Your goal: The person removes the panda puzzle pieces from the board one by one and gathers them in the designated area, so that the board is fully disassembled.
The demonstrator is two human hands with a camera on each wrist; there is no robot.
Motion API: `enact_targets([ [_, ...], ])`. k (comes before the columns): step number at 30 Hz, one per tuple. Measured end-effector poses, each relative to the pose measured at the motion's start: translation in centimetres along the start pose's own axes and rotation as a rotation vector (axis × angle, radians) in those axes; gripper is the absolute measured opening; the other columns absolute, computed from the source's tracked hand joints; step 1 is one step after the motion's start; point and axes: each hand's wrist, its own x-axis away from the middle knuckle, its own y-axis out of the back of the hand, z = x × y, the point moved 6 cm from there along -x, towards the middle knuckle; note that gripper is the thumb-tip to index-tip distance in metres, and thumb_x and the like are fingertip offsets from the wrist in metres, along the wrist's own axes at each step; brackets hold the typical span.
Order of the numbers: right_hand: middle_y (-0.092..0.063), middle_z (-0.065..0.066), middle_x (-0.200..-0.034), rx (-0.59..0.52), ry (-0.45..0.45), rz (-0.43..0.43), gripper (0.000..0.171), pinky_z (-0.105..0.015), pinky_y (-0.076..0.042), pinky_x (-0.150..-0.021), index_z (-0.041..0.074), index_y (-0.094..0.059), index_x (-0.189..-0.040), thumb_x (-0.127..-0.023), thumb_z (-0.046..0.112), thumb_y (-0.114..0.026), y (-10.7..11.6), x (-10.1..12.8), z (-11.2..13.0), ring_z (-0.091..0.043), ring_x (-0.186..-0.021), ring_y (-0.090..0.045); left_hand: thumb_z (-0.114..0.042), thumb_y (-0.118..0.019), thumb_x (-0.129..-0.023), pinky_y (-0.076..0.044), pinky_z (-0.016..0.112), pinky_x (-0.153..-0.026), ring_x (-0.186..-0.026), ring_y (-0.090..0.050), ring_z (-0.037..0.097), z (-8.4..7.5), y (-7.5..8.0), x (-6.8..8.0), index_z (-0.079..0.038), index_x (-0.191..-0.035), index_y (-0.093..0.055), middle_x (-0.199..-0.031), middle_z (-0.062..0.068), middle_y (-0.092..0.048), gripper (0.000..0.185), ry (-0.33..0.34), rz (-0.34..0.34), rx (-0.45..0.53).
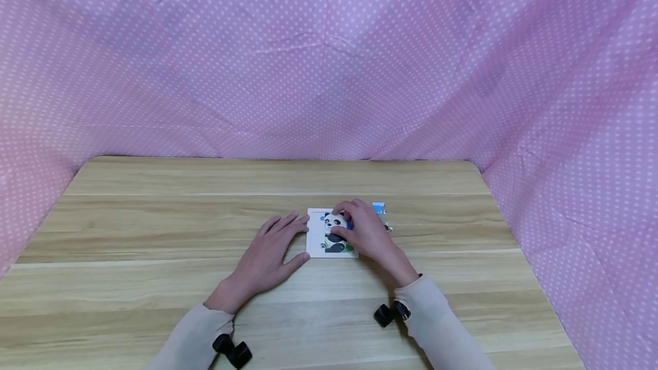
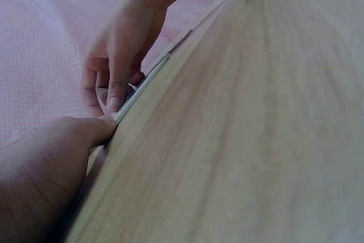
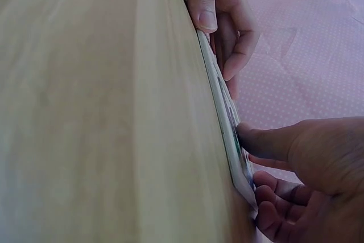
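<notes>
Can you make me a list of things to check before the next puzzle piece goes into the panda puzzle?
1. Puzzle board lies flat on the wooden table: ok.
2. Left hand steadies the board's left edge, fingers flat and thumb at the near corner: ok.
3. Right hand is on the panda picture, fingers curled over it: ok.
4. Piece under the right hand sits fully in its slot: cannot tell, the fingers hide it.
5. Spare pieces wait just right of the board, within reach: ok.
6. How many gaps are left in the board: cannot tell, the hand covers part of it.
</notes>
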Motion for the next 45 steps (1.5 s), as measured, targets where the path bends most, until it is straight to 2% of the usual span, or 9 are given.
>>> enact_targets([
  [6,-0.063,-0.004,-0.100,0.000,0.026,-0.010,0.034,-0.035,-0.048,-0.073,0.013,-0.073,-0.125,-0.098,0.027,-0.088,-0.4,0.0,-0.7,-0.021,-0.087,-0.056,-0.045,-0.072,-0.106,-0.026,0.057,-0.135,-0.163,-0.040,0.030,0.0,-0.1,0.0,-0.012,-0.147,-0.064,-0.173,0.001,-0.049,0.054,0.000,-0.001,0.001],
  [15,-0.063,-0.004,-0.100,-0.009,0.010,-0.027,0.036,-0.037,-0.049,-0.075,0.014,-0.069,-0.124,-0.096,0.021,-0.091,-0.2,0.1,0.0,-0.022,-0.087,-0.056,-0.045,-0.072,-0.107,-0.025,0.057,-0.135,-0.164,-0.039,0.029,0.1,-0.2,0.1,-0.012,-0.148,-0.064,-0.173,0.001,-0.049,0.054,0.012,0.007,-0.001],
  [21,-0.066,-0.011,-0.119,-0.015,-0.057,-0.026,0.036,-0.047,-0.058,-0.091,0.014,-0.072,-0.124,-0.094,0.018,-0.092,0.0,0.2,0.7,-0.027,-0.104,-0.062,-0.045,-0.073,-0.106,-0.026,0.058,-0.135,-0.164,-0.039,0.030,0.2,-0.2,0.2,-0.012,-0.148,-0.064,-0.173,0.001,-0.049,0.054,0.012,0.003,0.000],
  [23,-0.067,-0.010,-0.122,-0.013,-0.067,-0.027,0.037,-0.046,-0.058,-0.094,0.013,-0.073,-0.124,-0.094,0.018,-0.092,0.0,0.2,0.7,-0.026,-0.107,-0.063,-0.045,-0.073,-0.106,-0.026,0.058,-0.135,-0.164,-0.039,0.029,0.2,-0.2,0.2,-0.013,-0.148,-0.064,-0.173,0.000,-0.049,0.054,0.013,0.004,0.004],
  [31,-0.067,-0.003,-0.112,-0.042,-0.065,-0.028,0.038,-0.034,-0.050,-0.078,0.012,-0.076,-0.126,-0.092,0.016,-0.093,0.0,0.2,0.5,-0.020,-0.092,-0.057,-0.046,-0.074,-0.105,-0.025,0.057,-0.136,-0.164,-0.038,0.029,0.0,-0.1,0.1,-0.013,-0.148,-0.064,-0.174,0.000,-0.048,0.055,0.019,0.015,0.006],
  [37,-0.068,-0.003,-0.108,-0.058,-0.052,-0.038,0.040,-0.032,-0.049,-0.077,0.010,-0.078,-0.132,-0.094,0.010,-0.091,0.0,0.2,0.4,-0.018,-0.089,-0.057,-0.044,-0.074,-0.106,-0.026,0.058,-0.135,-0.163,-0.040,0.030,0.0,-0.1,0.1,-0.013,-0.147,-0.064,-0.173,0.001,-0.049,0.053,0.012,0.002,0.002],
  [45,-0.067,-0.002,-0.104,-0.061,-0.050,-0.059,0.033,-0.029,-0.050,-0.074,0.009,-0.080,-0.127,-0.095,0.007,-0.089,0.0,0.2,0.4,-0.016,-0.086,-0.057,-0.045,-0.074,-0.106,-0.025,0.057,-0.135,-0.164,-0.039,0.030,0.0,0.0,0.1,-0.013,-0.147,-0.064,-0.173,0.001,-0.048,0.053,0.014,0.006,0.003],
])
